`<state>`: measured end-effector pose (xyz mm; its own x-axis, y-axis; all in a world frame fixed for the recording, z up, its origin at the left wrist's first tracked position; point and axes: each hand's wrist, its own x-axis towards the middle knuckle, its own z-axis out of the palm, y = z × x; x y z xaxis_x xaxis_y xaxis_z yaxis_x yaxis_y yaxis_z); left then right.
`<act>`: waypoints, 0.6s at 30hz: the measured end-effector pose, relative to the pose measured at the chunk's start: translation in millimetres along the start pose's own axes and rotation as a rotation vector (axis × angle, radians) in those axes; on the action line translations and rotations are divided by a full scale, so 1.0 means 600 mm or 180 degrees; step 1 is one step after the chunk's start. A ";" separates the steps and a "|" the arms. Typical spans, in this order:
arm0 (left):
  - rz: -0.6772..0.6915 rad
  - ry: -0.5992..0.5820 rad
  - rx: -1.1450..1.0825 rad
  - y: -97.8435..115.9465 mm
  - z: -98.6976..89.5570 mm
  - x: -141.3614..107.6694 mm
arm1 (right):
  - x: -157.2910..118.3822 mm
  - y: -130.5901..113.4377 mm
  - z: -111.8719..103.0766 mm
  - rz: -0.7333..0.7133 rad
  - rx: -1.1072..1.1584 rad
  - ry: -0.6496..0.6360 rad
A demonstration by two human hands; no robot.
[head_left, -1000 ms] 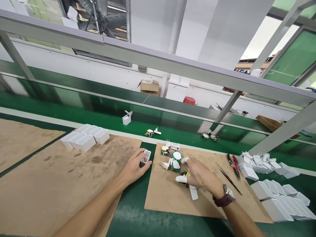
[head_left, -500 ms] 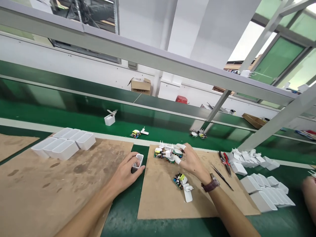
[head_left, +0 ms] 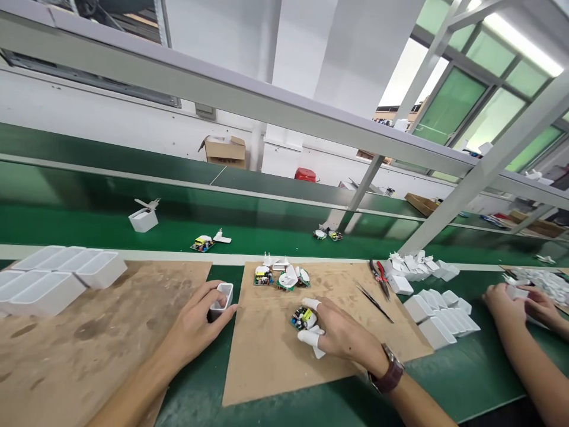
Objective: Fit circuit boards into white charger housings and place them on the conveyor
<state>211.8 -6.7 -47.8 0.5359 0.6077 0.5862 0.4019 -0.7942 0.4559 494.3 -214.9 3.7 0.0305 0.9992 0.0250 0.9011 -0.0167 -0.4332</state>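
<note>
My left hand (head_left: 195,323) grips a small white open-topped box (head_left: 223,295) over the green gap between two brown boards. On the right board (head_left: 262,367), my right hand (head_left: 331,332), with white covers on its thumb and finger, is closed around a circuit board (head_left: 303,318) with a white plug part partly hidden under the fingers. Behind it, several circuit boards (head_left: 287,279) with white parts lie near the board's back edge. Tweezers (head_left: 374,301) and red-and-black pliers (head_left: 380,279) rest to the right of my right hand.
White boxes stand at the left (head_left: 48,290) and right (head_left: 440,317). Another person's hands (head_left: 511,302) work at the far right. On the green conveyor (head_left: 267,237) sit a white box (head_left: 143,219) and circuit boards (head_left: 203,243). A metal post (head_left: 471,154) slants at the right.
My right hand has left the group of boards at the back and come down onto the nearer circuit board. My left hand still holds the white box. The view has swung to the right.
</note>
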 end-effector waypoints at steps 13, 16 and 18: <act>-0.0044 -0.0279 0.0094 0.024 -0.016 0.000 | 0.034 -0.050 0.018 -0.0573 -0.0471 -0.0125; -0.0068 -0.0160 0.0120 0.015 -0.011 0.006 | 0.057 -0.048 0.027 -0.0733 -0.0515 0.0032; -0.0128 -0.0128 0.0043 0.002 -0.004 0.009 | 0.067 -0.042 0.032 -0.0698 -0.0621 0.0022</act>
<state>213.2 -4.7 -42.2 0.5483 0.6385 0.5401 0.4336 -0.7693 0.4692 464.4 -173.6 -1.3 -0.1718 0.9795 0.1054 0.9527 0.1924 -0.2353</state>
